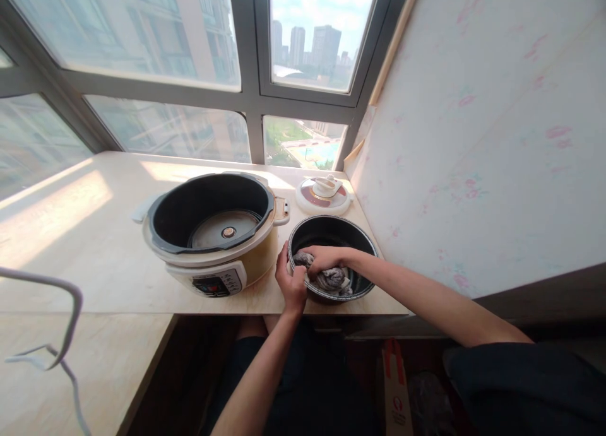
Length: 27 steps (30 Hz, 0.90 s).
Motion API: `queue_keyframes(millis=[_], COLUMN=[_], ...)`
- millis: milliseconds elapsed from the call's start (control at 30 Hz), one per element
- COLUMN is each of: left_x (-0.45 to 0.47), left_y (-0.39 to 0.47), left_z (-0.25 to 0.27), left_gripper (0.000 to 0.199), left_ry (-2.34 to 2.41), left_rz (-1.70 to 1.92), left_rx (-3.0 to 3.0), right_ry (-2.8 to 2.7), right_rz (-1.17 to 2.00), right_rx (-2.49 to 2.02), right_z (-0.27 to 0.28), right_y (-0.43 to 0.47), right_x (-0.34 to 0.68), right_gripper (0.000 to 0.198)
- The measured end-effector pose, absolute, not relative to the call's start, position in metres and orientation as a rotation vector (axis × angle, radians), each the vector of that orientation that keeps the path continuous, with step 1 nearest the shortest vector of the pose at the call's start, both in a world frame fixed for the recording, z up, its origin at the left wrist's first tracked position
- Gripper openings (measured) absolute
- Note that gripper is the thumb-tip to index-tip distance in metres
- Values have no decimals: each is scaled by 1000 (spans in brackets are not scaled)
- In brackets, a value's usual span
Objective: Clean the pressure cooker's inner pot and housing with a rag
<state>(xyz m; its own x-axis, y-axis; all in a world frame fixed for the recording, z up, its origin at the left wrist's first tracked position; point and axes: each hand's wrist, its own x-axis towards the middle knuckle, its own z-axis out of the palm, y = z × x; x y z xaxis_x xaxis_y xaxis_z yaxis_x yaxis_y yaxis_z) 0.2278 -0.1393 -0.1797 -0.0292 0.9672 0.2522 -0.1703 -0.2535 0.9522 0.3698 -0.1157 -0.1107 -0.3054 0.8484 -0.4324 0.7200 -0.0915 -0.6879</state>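
Observation:
A dark inner pot [357, 240] with a speckled rim stands near the counter's front edge. My left hand [291, 281] grips its left rim, thumb over the edge. Inside the pot, my right hand [324, 259] is closed on a bunched grey-and-white cloth [331, 278], pressing it near the left inner wall; its fingertips are partly hidden by the cloth. Left of the pot sits the electric pressure cooker body [255, 265], lidless, with a bare heating plate [222, 229] inside. Behind the pot lies the cooker lid [310, 199] with a white knob.
The pale counter [61, 247] runs along the windows. A floral-papered wall [473, 139] rises close on the right. At the left, a grey cable [71, 297] crosses the view. Below the counter stands a paper bag [396, 392] with red handles.

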Motion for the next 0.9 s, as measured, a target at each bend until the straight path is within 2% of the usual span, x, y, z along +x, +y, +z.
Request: queue_keyframes(millis=[133, 233, 367, 433, 667, 900], left_x=[230, 230, 228, 227, 225, 227], left_y=[-141, -142, -140, -140, -142, -144], left_z=[-180, -179, -180, -179, -173, -168], left_gripper=[64, 64, 65, 66, 69, 67], left_ry=[984, 999, 1009, 1005, 1002, 1025], left_rz=[1490, 1487, 1480, 1465, 1419, 1415], left_rx=[1226, 1212, 1240, 1250, 1235, 1222], right_ry=[-2231, -2448, -2543, -2507, -2921, -2864], right_rz=[1690, 1696, 1084, 755, -76, -456], right_rx=[-1682, -1827, -2232, -2294, -1787, -1517], right_z=[-82, -63, -44, -38, -58, -77], right_y=[-126, -133, -135, -133, -136, -121], right_x=[384, 396, 419, 430, 441, 423], right_gripper=[42, 50, 53, 51, 26, 41])
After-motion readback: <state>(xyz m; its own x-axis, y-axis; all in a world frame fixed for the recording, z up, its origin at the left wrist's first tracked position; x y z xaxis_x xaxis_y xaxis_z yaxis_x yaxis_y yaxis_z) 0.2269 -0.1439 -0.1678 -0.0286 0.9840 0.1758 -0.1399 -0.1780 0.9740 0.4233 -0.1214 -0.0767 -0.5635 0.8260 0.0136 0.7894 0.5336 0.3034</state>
